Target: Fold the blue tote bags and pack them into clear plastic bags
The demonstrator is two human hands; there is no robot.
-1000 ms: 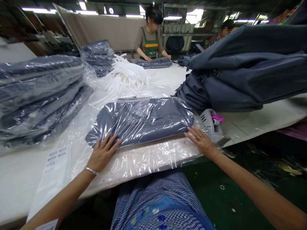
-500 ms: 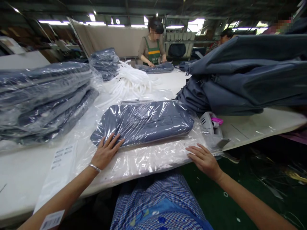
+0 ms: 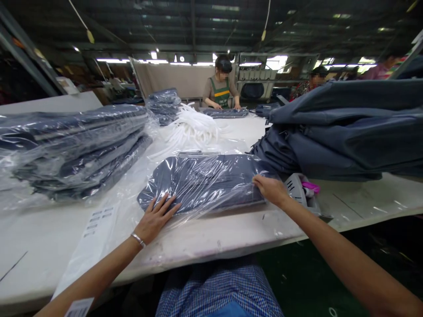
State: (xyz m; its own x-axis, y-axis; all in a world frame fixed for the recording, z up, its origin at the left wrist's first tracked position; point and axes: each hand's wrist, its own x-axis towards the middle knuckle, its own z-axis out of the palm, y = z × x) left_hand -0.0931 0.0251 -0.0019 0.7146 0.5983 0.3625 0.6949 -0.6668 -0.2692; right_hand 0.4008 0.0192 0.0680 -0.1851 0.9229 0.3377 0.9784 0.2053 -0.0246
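Observation:
A folded dark blue-grey article [image 3: 211, 176] lies on the table in front of me, inside a clear plastic bag [image 3: 194, 214]. My left hand [image 3: 158, 218] rests flat on its near left corner, fingers spread over the plastic. A silvery bracelet circles that wrist. At the right end, my right hand [image 3: 269, 188] pinches the loose edge of the bag and holds it over the article, pulled taut in creases from there toward the left hand.
Bagged dark articles [image 3: 82, 149] are stacked at left. White cords [image 3: 194, 125] lie behind the bag. Unbagged blue-grey articles [image 3: 340, 136] are heaped at right beside a small grey basket [image 3: 299, 189]. A white printed sheet [image 3: 94, 237] lies near left. Across the table works a person [image 3: 222, 86].
My right hand has gone from lying at the table's front edge to gripping the bag's edge, lifting it up and away over the article. The left hand stays put. My view has tilted up.

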